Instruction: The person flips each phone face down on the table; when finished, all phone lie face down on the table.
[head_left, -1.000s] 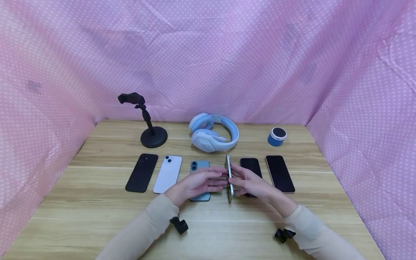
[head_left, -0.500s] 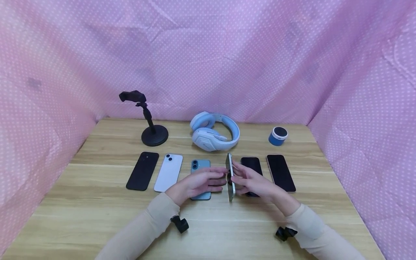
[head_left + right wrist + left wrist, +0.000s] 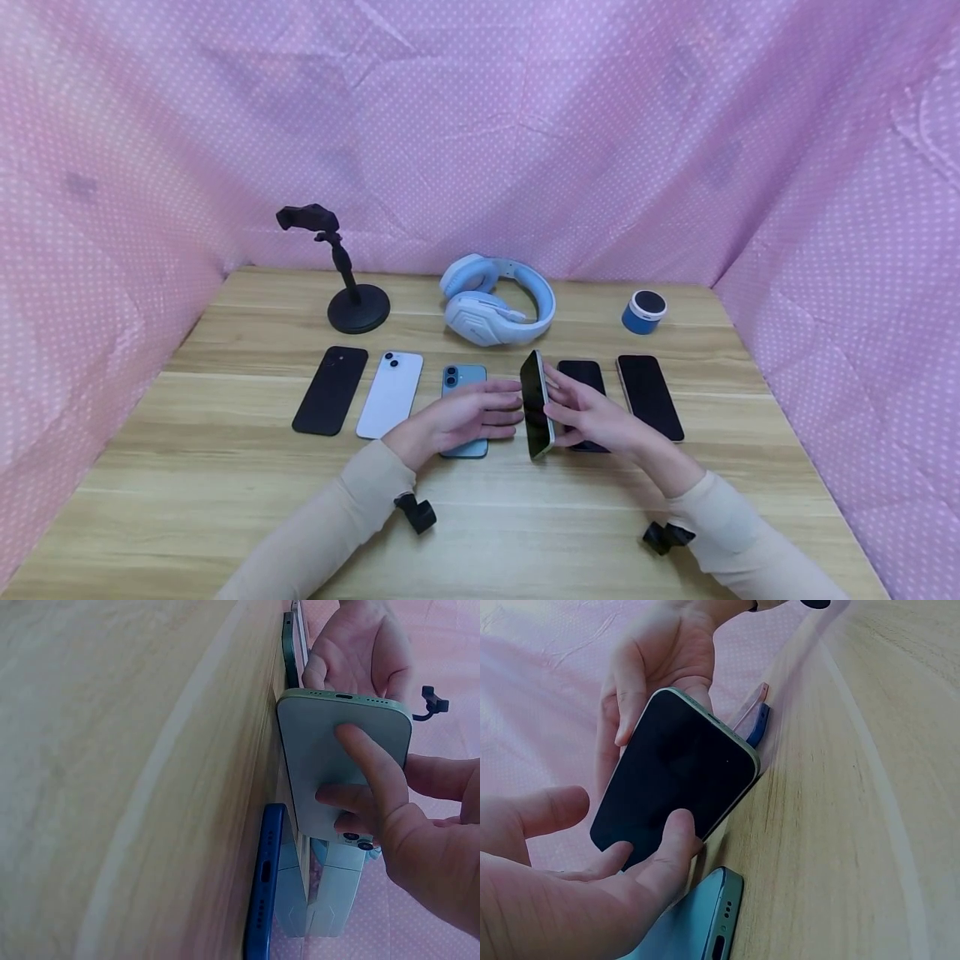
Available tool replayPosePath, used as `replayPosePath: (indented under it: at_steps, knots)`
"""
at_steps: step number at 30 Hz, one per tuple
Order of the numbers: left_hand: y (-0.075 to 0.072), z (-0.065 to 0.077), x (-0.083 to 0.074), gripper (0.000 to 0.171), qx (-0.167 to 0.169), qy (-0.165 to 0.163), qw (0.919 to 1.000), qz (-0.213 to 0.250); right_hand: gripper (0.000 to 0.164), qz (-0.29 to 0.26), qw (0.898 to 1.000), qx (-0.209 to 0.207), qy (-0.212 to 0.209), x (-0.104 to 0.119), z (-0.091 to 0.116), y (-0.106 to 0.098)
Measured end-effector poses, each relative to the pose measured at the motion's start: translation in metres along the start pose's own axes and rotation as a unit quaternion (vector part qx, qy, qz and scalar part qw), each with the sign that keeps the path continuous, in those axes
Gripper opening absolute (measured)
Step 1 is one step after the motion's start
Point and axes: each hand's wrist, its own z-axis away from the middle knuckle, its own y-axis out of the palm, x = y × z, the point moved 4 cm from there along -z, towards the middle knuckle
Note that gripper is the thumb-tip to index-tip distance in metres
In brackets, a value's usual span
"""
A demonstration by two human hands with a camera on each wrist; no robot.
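Observation:
A smartphone (image 3: pixel 535 404) with a pale green frame stands on its long edge, tilted, its dark screen facing left. My right hand (image 3: pixel 596 421) holds it, thumb at the upper edge and fingers against the pale back, which shows in the right wrist view (image 3: pixel 307 750). Just left of the screen, my left hand (image 3: pixel 474 417) has its fingers extended towards it, holding nothing. Beneath the left hand lies a teal phone (image 3: pixel 465 375), camera side up and partly covered. A dark phone (image 3: pixel 582 375), screen up, lies partly hidden under the right hand.
Left of the hands lie a white phone (image 3: pixel 390 396) and a black phone (image 3: pixel 330 392), backs up. Another phone (image 3: pixel 650 398) lies screen up at right. Behind stand a black phone stand (image 3: pixel 358 308), white-blue headphones (image 3: pixel 487 321) and a small blue speaker (image 3: pixel 642 321).
The held phone has tipped towards the right hand, so more of its screen shows. The right hand has shifted slightly right; the left hand stays in about the same place.

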Motion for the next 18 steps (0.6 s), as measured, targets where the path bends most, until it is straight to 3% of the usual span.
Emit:
replayPosePath:
  at_steps: [6,18]
  knots:
    - [-0.0008,0.0016,-0.0012,0.059,-0.007,0.000,0.9999,0.007,0.069,0.035,0.999,-0.023,0.007,-0.0021,0.0026,-0.0042]
    - [-0.0020,0.0080,-0.0076,0.058,-0.014,0.009,0.9998,0.006,0.072,0.031,0.998,-0.050,0.008,-0.0058,0.0018,-0.0074]
